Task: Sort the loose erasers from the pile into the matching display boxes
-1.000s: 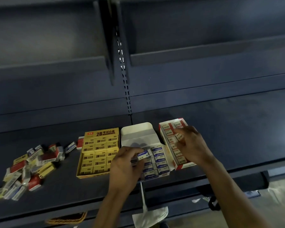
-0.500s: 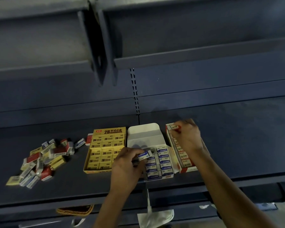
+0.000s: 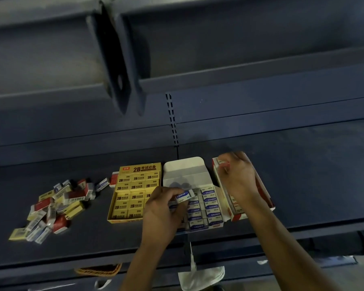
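Observation:
Three display boxes stand side by side on a dark shelf. The yellow 2B box [image 3: 135, 194] is on the left, the white box [image 3: 206, 208] of blue-labelled erasers in the middle, the red-and-white box [image 3: 237, 215] on the right. My left hand [image 3: 162, 211] pinches a blue-and-white eraser [image 3: 184, 196] over the white box's left column. My right hand [image 3: 239, 177] lies over the red box, its fingertips pinching a red-and-white eraser [image 3: 222, 162] at the box's far end. The pile of loose erasers [image 3: 57, 206] lies at the left.
The white box's lid flap [image 3: 185, 171] stands open at the back. A loose red eraser [image 3: 114, 178] lies against the yellow box's far-left corner. Shelf brackets [image 3: 118, 66] hang overhead. A wicker basket [image 3: 99, 270] and a white bag [image 3: 200, 277] sit below the shelf edge [image 3: 93, 259].
My right hand has slid from the middle of the red box to its far end with the small eraser. The left hand has stayed over the white box with its eraser.

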A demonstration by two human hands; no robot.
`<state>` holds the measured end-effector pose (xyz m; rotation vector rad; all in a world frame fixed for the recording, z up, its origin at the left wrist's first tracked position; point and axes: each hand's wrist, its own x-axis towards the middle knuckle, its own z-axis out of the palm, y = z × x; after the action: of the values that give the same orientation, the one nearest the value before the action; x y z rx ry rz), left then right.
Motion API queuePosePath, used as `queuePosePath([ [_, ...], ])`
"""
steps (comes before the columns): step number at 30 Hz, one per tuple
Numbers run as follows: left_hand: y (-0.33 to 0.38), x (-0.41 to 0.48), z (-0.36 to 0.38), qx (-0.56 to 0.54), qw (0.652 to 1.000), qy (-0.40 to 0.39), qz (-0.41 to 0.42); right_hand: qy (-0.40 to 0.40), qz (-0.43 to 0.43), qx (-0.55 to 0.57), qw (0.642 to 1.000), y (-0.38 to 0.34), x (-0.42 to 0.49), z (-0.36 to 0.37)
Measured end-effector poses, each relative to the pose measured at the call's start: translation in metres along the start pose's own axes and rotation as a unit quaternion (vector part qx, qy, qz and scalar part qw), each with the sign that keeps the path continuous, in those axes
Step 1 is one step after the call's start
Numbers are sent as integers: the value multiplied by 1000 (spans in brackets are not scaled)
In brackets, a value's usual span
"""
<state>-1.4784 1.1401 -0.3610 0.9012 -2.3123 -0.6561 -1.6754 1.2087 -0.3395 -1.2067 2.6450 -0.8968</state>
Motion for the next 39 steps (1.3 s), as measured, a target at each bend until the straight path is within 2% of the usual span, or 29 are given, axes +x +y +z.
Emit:
queuePosePath([
  [7,-1,-2,-6,-57,997,57,-12,-154,-52,135,977,-39,-37,7],
  [11,1,-2,-11,-83,994,71,-17,-168,-56,199,964,-51,-45,13],
  [17,4,-3,-17,-148,989,27,-13,-167,-29,277,946,-57,-45,12],
  [24,0,-7,-21,-137,990,32,-9,-180,-52,223,957,-47,-40,8],
  [27,-2,-6,-13,-97,995,23,7,-224,-82,178,955,-50,-42,15],
  [35,-18,-8,-15,-39,998,55,-10,-129,-70,90,985,-41,-43,24],
  [39,-19,-9,-14,-25,998,51,-8,-138,-80,64,985,-39,-43,21],
])
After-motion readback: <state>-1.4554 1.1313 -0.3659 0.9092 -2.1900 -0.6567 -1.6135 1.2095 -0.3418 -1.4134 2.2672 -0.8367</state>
